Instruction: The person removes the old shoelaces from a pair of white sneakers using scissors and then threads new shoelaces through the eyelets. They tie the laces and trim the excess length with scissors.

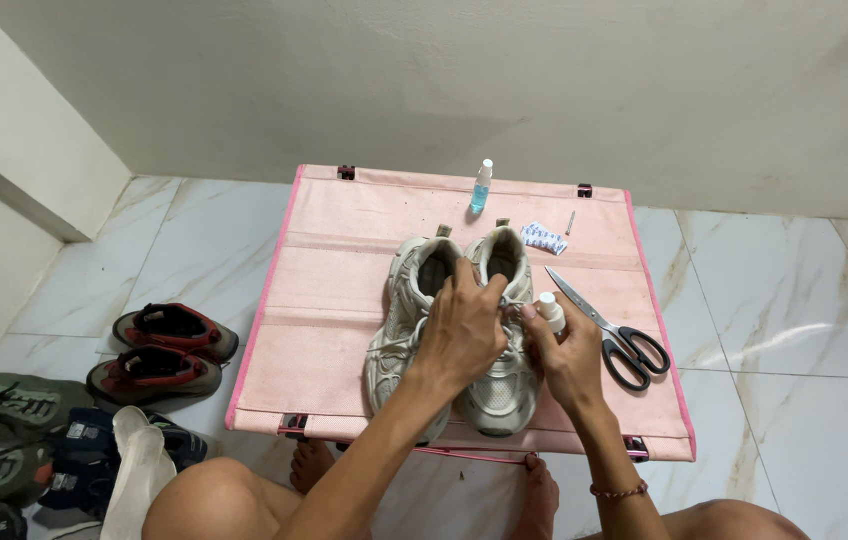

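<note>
Left hand [461, 328] reaching forward from the lower left, forearm slanting up across the near edge of the bench [334, 290], palm down, knuckles arched, fingers curled onto the laces of the right shoe [500, 330]; grip closed on the laces and tongue area. Right hand [566, 358] coming in from the lower right, wrist bent inward, a beaded bracelet [618, 490] on the wrist, fingers wrapped round a small white bottle [550, 311] held upright just beside that shoe's outer side; grip closed on the bottle, its cap end pointing up and away.

Two pale shoes side by side at the middle of the bench, touching, the left shoe [404, 320] partly hidden by the forearm. Long axes running near to far, toes toward the near edge, heels and openings toward the wall.

Right of the shoes, black-handled scissors [612, 330], blades pointing to the far left, handles near the bench's right edge. Beyond the shoes, a small clear spray bottle [482, 186] with blue liquid standing upright, and a small packet [543, 238] lying flat just past the right shoe's heel. Left of the bench, on the floor, a pair of red and grey shoes [164, 350].
</note>
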